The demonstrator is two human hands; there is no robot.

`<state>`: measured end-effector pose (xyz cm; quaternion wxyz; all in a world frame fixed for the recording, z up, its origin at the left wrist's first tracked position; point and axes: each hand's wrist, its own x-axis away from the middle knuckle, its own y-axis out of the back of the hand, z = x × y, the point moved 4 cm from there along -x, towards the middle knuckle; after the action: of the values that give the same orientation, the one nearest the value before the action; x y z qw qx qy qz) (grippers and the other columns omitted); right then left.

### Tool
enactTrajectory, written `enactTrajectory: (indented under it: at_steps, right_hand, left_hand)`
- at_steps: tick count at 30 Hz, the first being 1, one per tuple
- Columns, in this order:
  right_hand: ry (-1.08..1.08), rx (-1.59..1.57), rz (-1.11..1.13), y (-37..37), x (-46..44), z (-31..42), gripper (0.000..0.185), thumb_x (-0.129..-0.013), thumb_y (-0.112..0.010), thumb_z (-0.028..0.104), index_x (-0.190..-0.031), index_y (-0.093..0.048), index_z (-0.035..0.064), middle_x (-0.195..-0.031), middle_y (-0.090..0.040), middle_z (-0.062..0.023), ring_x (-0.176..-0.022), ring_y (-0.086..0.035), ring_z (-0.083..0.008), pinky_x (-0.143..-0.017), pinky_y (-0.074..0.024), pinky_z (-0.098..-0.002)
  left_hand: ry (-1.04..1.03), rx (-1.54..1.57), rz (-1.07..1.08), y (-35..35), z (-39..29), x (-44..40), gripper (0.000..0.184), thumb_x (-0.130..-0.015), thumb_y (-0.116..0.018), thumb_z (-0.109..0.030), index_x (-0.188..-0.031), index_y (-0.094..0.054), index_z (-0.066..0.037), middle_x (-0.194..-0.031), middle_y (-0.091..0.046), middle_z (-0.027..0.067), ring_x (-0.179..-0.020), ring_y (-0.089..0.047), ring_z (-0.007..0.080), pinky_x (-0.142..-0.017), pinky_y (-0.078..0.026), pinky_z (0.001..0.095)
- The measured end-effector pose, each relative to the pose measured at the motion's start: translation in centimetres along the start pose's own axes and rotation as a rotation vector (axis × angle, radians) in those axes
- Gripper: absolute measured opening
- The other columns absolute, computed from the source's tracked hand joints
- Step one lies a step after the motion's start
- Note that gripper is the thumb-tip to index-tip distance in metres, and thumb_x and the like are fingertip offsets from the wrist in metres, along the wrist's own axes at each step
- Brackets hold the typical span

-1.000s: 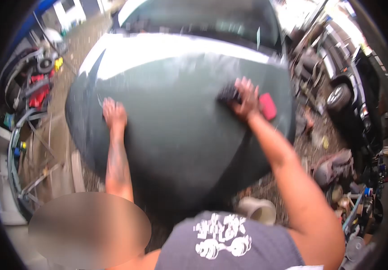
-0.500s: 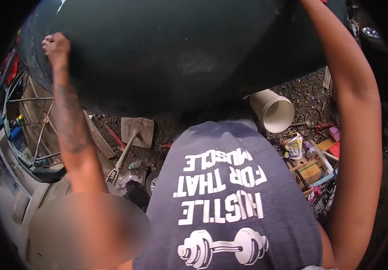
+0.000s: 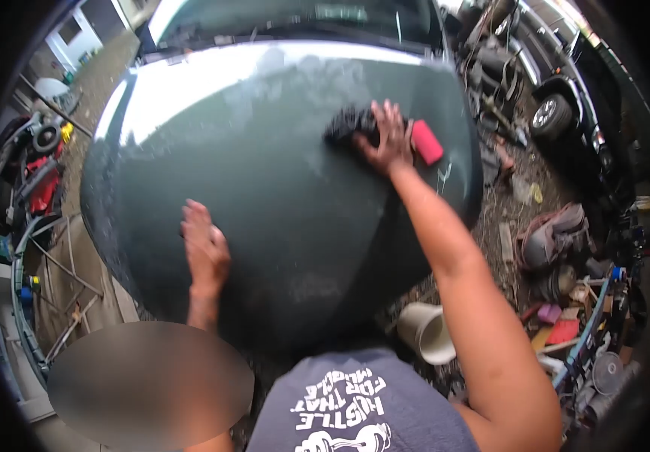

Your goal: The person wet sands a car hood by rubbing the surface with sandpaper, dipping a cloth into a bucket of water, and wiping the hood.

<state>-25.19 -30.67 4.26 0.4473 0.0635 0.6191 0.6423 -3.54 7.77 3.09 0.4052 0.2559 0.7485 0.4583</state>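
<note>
A dark green car hood (image 3: 265, 188) fills the middle of the view, with pale hazy patches toward the windshield. My right hand (image 3: 389, 142) lies with fingers spread on the hood's right side, against the right end of a crumpled black cloth (image 3: 349, 126). Just right of that hand a red block (image 3: 427, 142) rests on the hood. Over the left part of the hood, my left hand (image 3: 206, 245) has its fingers extended; a small dark thing shows at its left edge, too small to name.
A pale bucket (image 3: 427, 333) lies tipped below the hood's front edge. Car parts and scrap (image 3: 502, 98) line the right side, near another vehicle's wheel (image 3: 552, 115). Metal frames and a red part (image 3: 43, 184) stand at left. The windshield (image 3: 295, 19) is beyond the hood.
The view has tilted down and back up. My left hand is nearer the hood's front and its fingers, curled half a second ago, are extended. The right hand is back in view beside the black cloth.
</note>
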Motion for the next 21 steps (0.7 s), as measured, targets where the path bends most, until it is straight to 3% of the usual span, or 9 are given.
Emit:
enactTrajectory:
  at_steps: [2,7,12,14,15,16,18,20,21]
  right_hand:
    - [-0.003,-0.035,0.015,0.2,-0.2,0.4,0.089,-0.082,-0.058,0.065,-0.153,-0.025,0.0235,-0.159,-0.021,-0.0129,-0.149,-0.014,-0.0319,-0.117,-0.0073,-0.0604]
    - [-0.066,-0.002,0.149,0.7,-0.9,0.5,0.090,-0.084,-0.058,0.064,-0.154,-0.020,0.0231,-0.161,-0.014,-0.0118,-0.150,-0.008,-0.0299,-0.118,-0.0045,-0.0582]
    - [-0.049,0.012,0.083,1.9,0.8,1.1,0.092,-0.085,-0.058,0.062,-0.155,-0.019,0.0169,-0.161,-0.017,-0.0145,-0.150,-0.011,-0.0330,-0.118,-0.0056,-0.0571]
    - [-0.004,-0.298,-0.143,4.5,4.7,1.6,0.089,-0.085,-0.065,0.053,-0.152,-0.025,0.0100,-0.157,-0.027,-0.0174,-0.146,-0.022,-0.0347,-0.118,-0.0140,-0.0522]
    - [0.106,-0.440,-0.217,7.5,7.9,2.7,0.078,-0.084,-0.071,0.037,-0.146,-0.035,0.0049,-0.147,-0.041,-0.0180,-0.136,-0.039,-0.0330,-0.113,-0.0302,-0.0446]
    - [0.115,-0.681,-0.109,9.8,11.7,3.2,0.064,-0.084,-0.073,0.026,-0.138,-0.046,0.0030,-0.128,-0.057,-0.0155,-0.116,-0.057,-0.0263,-0.100,-0.0445,-0.0375]
    - [-0.090,-0.852,0.323,12.8,21.2,3.3,0.042,-0.085,-0.073,0.023,-0.120,-0.062,0.0030,-0.107,-0.068,-0.0103,-0.093,-0.066,-0.0189,-0.089,-0.0508,-0.0351]
    - [-0.366,-0.825,0.910,12.9,30.8,2.1,0.043,-0.085,-0.073,0.029,-0.118,-0.064,0.0035,-0.114,-0.066,-0.0117,-0.104,-0.064,-0.0214,-0.095,-0.0481,-0.0364]
    - [-0.403,-0.788,1.006,12.9,34.5,1.3,0.048,-0.085,-0.073,0.033,-0.121,-0.063,0.0036,-0.118,-0.064,-0.0130,-0.111,-0.061,-0.0233,-0.099,-0.0455,-0.0373]
  left_hand:
    - [0.047,0.037,0.026,-0.2,1.7,-1.8,0.059,-0.099,-0.030,-0.025,-0.150,-0.026,0.003,-0.158,-0.021,0.0217,-0.147,-0.019,0.0354,-0.119,-0.017,0.0456]
    - [0.588,-0.201,-0.039,-1.0,13.6,-6.9,0.062,-0.099,-0.027,-0.031,-0.151,-0.024,0.002,-0.160,-0.018,0.0196,-0.148,-0.016,0.0331,-0.121,-0.014,0.0440]
    - [0.482,-0.121,-0.068,-1.9,11.4,-6.3,0.061,-0.099,-0.029,-0.030,-0.150,-0.025,0.003,-0.159,-0.020,0.0196,-0.148,-0.017,0.0324,-0.121,-0.014,0.0430]
    - [0.476,-0.150,-0.065,-2.1,11.3,-6.4,0.062,-0.099,-0.029,-0.030,-0.151,-0.023,0.003,-0.159,-0.019,0.0195,-0.148,-0.017,0.0319,-0.121,-0.014,0.0430]
    - [0.406,-0.160,-0.188,-3.1,12.4,-6.5,0.056,-0.099,-0.030,-0.028,-0.146,-0.035,0.003,-0.158,-0.023,0.0205,-0.147,-0.020,0.0351,-0.120,-0.017,0.0456]
    - [0.258,-0.430,-0.115,-2.9,12.1,-6.7,0.045,-0.099,-0.035,-0.024,-0.133,-0.050,0.002,-0.153,-0.032,0.0219,-0.144,-0.025,0.0391,-0.118,-0.023,0.0487]
    - [-0.020,-0.600,-0.253,-2.8,12.6,-6.3,0.033,-0.096,-0.042,-0.017,-0.119,-0.057,0.002,-0.145,-0.043,0.0234,-0.139,-0.034,0.0417,-0.113,-0.031,0.0499]
    - [-0.031,-0.688,-0.211,-2.4,13.3,-7.0,0.037,-0.096,-0.040,-0.019,-0.120,-0.056,0.004,-0.137,-0.049,0.0247,-0.126,-0.047,0.0444,-0.104,-0.041,0.0514]
    - [0.094,-0.437,-0.272,-2.8,15.2,-7.6,0.043,-0.096,-0.039,-0.025,-0.120,-0.055,0.006,-0.135,-0.050,0.0257,-0.123,-0.049,0.0461,-0.102,-0.043,0.0511]
